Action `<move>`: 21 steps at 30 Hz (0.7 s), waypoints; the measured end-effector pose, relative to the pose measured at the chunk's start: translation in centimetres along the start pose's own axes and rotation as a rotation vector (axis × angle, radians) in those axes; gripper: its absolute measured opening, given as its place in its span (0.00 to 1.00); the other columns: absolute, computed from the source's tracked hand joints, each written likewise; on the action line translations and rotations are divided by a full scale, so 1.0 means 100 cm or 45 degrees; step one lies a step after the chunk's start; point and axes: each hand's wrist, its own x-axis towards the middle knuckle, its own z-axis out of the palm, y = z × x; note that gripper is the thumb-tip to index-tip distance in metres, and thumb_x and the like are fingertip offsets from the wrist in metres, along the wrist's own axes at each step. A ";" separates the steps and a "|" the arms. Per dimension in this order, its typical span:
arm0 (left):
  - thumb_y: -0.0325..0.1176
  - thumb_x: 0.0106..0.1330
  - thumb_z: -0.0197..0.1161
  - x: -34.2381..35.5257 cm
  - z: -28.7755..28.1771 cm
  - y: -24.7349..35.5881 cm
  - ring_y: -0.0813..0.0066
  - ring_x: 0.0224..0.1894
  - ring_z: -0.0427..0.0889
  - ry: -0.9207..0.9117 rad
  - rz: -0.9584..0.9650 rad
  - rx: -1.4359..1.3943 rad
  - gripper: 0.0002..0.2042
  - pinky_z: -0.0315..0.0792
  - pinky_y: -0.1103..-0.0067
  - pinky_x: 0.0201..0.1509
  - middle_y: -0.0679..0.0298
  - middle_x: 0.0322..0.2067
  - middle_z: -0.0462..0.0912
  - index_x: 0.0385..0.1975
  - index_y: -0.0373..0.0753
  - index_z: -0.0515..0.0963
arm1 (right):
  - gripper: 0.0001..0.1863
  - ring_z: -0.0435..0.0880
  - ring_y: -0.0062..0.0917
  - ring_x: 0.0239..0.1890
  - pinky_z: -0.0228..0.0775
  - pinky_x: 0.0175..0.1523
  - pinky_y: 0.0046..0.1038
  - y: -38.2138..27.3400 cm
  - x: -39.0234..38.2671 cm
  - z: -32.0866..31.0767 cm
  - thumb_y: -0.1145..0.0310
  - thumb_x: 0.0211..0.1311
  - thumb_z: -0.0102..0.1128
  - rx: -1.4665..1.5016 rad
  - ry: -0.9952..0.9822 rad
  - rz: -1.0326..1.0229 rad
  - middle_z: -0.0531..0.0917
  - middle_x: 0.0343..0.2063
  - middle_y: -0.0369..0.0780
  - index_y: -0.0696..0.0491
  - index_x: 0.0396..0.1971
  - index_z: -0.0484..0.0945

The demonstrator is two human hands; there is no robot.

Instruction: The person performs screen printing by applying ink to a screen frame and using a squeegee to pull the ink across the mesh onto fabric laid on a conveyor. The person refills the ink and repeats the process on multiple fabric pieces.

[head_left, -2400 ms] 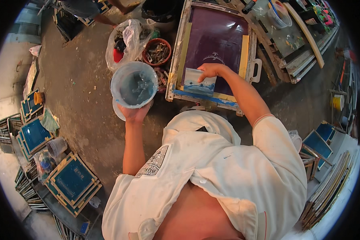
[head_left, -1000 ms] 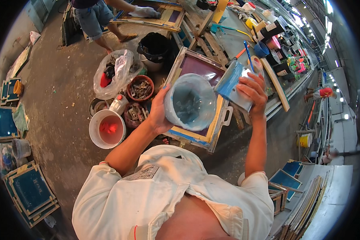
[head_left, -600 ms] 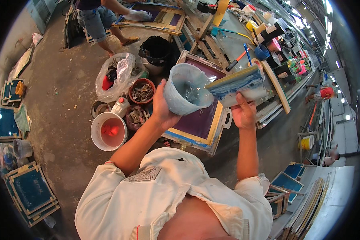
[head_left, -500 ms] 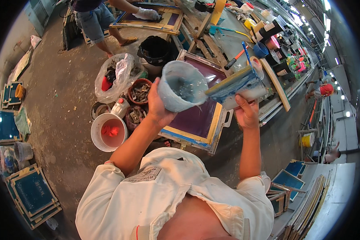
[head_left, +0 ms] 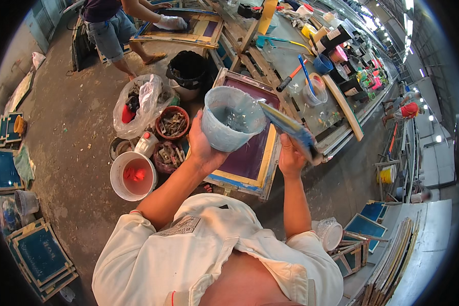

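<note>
Head view: left hand (head_left: 203, 153) with fingers grasping the wall of one translucent tub (head_left: 220, 136), tub raised over the lower framed screen (head_left: 242, 166), slightly tilted, blue-grey residue inside. Right hand (head_left: 292, 155) with fingers grasping one flat blade tool (head_left: 286, 125), blue-smeared and motion-blurred; its far end lies at the tub's right rim, contact not resolvable. Step in hand judged to be wiping the blade on that rim. Good practice, in my judgement: brace the tub firmly, set the edge flat on the rim, draw it in one even stroke with the drip side inward, so that nothing falls on the purple mesh. Counts: tub, 1; blade tool, 1; framed screen below, 1; second framed screen (head_left: 210, 25) under a co-worker's gloved hand (head_left: 170, 22), 1. Left of the lower screen: white bucket (head_left: 118, 177), 1; red-brown bowl (head_left: 173, 136), 1; clear bag (head_left: 155, 121), 1; black-lined bucket (head_left: 204, 66), 1; red-capped jug (head_left: 148, 145), 1. Pots on the counter (head_left: 290, 56): many, too crowded to count.
</note>
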 end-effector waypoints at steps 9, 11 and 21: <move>0.57 0.77 0.38 -0.022 0.005 0.011 0.58 0.65 0.73 -0.057 -0.041 -0.004 0.29 0.67 0.57 0.70 0.60 0.64 0.73 0.68 0.45 0.67 | 0.18 0.85 0.41 0.50 0.73 0.61 0.43 0.000 0.054 -0.022 0.70 0.55 0.74 -0.699 -0.483 -0.690 0.86 0.46 0.44 0.52 0.45 0.79; 0.55 0.76 0.43 -0.028 -0.001 0.013 0.57 0.63 0.75 -0.100 -0.024 -0.054 0.28 0.70 0.55 0.68 0.58 0.63 0.75 0.66 0.44 0.69 | 0.19 0.85 0.40 0.50 0.73 0.60 0.41 0.000 0.071 -0.033 0.68 0.54 0.75 -0.784 -0.560 -0.664 0.86 0.46 0.45 0.53 0.45 0.80; 0.58 0.76 0.38 -0.024 -0.014 0.008 0.59 0.65 0.73 -0.156 -0.062 -0.004 0.30 0.65 0.57 0.71 0.60 0.65 0.73 0.68 0.45 0.67 | 0.16 0.84 0.24 0.34 0.80 0.38 0.25 0.032 0.064 -0.020 0.55 0.76 0.54 1.301 -0.179 1.199 0.84 0.38 0.40 0.53 0.48 0.77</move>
